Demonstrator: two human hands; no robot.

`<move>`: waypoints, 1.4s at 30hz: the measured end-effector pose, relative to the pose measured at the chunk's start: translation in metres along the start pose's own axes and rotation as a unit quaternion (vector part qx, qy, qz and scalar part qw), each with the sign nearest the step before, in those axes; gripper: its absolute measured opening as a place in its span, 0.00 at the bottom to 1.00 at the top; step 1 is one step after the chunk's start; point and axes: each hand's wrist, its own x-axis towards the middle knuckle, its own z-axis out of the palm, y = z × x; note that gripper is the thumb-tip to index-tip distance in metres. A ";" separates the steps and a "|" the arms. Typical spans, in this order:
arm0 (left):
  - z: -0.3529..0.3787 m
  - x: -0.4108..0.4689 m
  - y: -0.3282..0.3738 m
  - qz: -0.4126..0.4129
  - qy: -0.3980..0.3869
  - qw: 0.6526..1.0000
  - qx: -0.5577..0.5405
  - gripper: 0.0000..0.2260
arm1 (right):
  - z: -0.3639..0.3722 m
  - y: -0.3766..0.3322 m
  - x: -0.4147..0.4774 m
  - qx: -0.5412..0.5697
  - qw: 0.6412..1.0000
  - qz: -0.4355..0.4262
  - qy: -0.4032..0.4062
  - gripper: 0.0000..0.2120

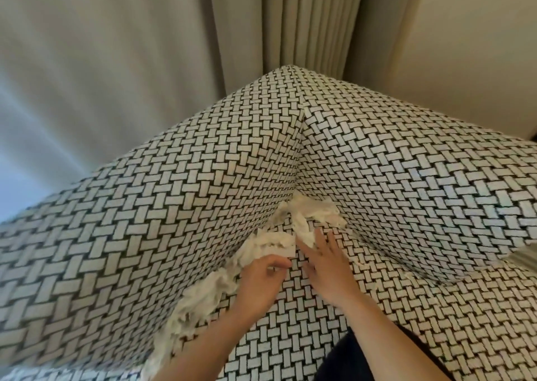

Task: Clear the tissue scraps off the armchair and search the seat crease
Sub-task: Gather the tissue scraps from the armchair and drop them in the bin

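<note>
The tissue scraps lie in a ragged white line along the left side of the armchair, where the seat meets the upright cushion. They run from a bunch packed into the far corner down to a loose trail at the near left edge. They look wedged into the fold, not lying loose on top, so you will likely have to pull them out instead of sweeping them. Your left hand is at the middle of that line with its fingers curled in. The thumb and fingertips meet at a small white piece, which looks like a pinch on one scrap, though the exact hold is hard to make out. Your right hand lies flat on the seat just beside it with fingers straight and slightly spread, holding nothing. Its fingertips touch the near edge of the corner bunch, probably to press the cushion down and open the gap. The seat crease on the right side shows only a few tiny white flecks. Most of the tissue remains on the chair, so the clearing looks barely begun and the search of the crease must wait. Soft tissue tears easily, so pull gently from the base. Behind the chair hang pale curtains, and a dark trouser leg shows at the near edge.
</note>
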 end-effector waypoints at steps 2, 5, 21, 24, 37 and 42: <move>0.002 0.000 0.002 -0.001 -0.005 1.000 -0.008 0.12 | 0.002 0.003 0.002 0.030 0.999 -0.007 0.011 0.25; 0.006 0.001 0.007 -0.015 -0.002 0.999 -0.037 0.13 | -0.001 0.005 0.002 0.123 0.991 0.006 0.050 0.23; 0.015 0.041 0.054 0.090 0.014 0.993 0.080 0.17 | -0.032 0.009 -0.024 0.445 0.838 0.178 0.262 0.06; 0.017 0.053 0.066 0.081 -0.057 0.981 0.164 0.22 | -0.034 0.011 -0.027 0.530 0.774 0.217 0.270 0.06; 0.015 0.019 0.062 -0.006 -0.009 0.996 0.092 0.15 | -0.052 0.015 -0.060 0.827 0.474 0.255 0.164 0.08; 0.015 0.005 0.073 0.025 0.007 0.999 0.046 0.14 | -0.061 0.008 -0.073 0.831 0.486 0.212 0.169 0.10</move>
